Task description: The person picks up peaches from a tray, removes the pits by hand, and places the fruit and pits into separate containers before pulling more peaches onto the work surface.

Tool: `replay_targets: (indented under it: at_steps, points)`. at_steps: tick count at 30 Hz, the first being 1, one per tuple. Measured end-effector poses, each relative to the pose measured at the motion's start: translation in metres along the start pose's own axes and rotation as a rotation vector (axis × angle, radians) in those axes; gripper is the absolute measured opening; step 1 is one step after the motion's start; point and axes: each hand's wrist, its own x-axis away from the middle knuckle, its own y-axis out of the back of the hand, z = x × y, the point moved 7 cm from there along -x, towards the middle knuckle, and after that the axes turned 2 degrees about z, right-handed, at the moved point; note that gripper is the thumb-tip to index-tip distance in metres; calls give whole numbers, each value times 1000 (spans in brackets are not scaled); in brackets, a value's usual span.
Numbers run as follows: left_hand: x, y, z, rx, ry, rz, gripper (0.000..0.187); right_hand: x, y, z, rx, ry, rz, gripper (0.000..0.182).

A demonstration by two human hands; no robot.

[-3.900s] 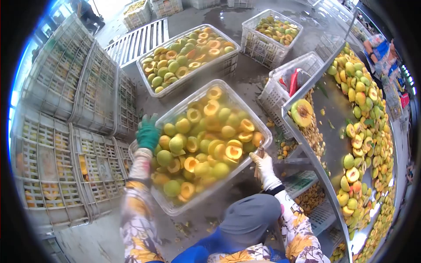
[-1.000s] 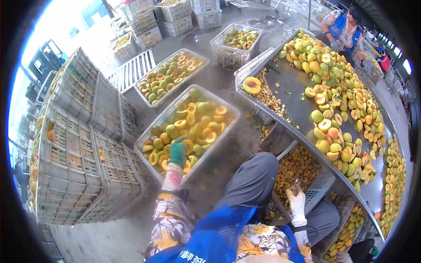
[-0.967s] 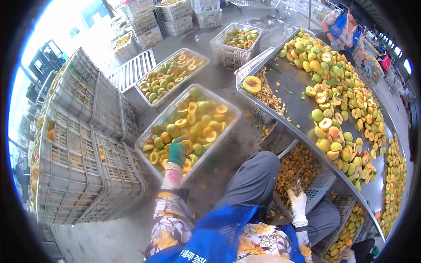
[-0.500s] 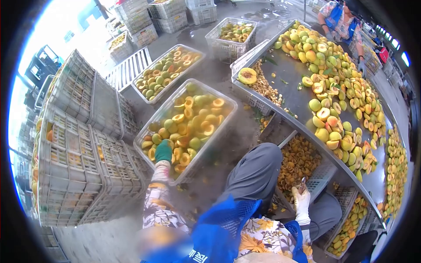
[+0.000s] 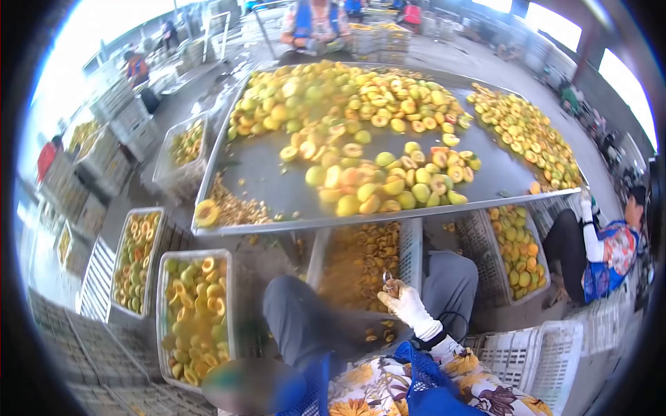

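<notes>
My right hand [image 5: 402, 304], in a white glove, is closed around a small metal tool with a ring-like tip [image 5: 386, 277]. It is above my lap, in front of a crate [image 5: 411, 253] of cut fruit pieces under the table's near edge. My left hand [image 5: 223, 378] shows only as a smeared green patch low in the view, beside a crate [image 5: 231, 305] of whole and halved yellow-green peaches [image 5: 198, 326]; its fingers cannot be made out. Ahead, more peaches [image 5: 361, 187] lie heaped on the metal table [image 5: 270, 159].
Loose pits [image 5: 239, 204] and a large half peach [image 5: 207, 213] lie at the table's left corner. More filled crates [image 5: 137, 260] stand on the left. One co-worker [image 5: 316, 28] is across the table, another [image 5: 610, 249] sits at the right.
The view has swung right and up toward the table. My left hand has moved from among the peaches in the crate back toward my body. My right hand still holds the metal tool.
</notes>
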Motion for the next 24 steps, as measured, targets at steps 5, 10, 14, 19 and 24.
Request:
replay_targets:
  at_steps: [5,10,14,19,24]
  points:
    - [-2,250,-99,793,34,-409,25,13,71,44,-6,52,-206,40]
    - [-69,394,-313,1169,-631,-427,28,-4,71,22,-455,-88,-26,36]
    - [-141,415,-456,729,-680,-459,45,16,68,37,61,428,-41,35]
    - [-169,421,-531,441,-520,-611,54,14,79,2,-91,43,-50,25]
    - [-222,409,-481,1272,-407,-458,38,17,107,11,-221,98,-217,29]
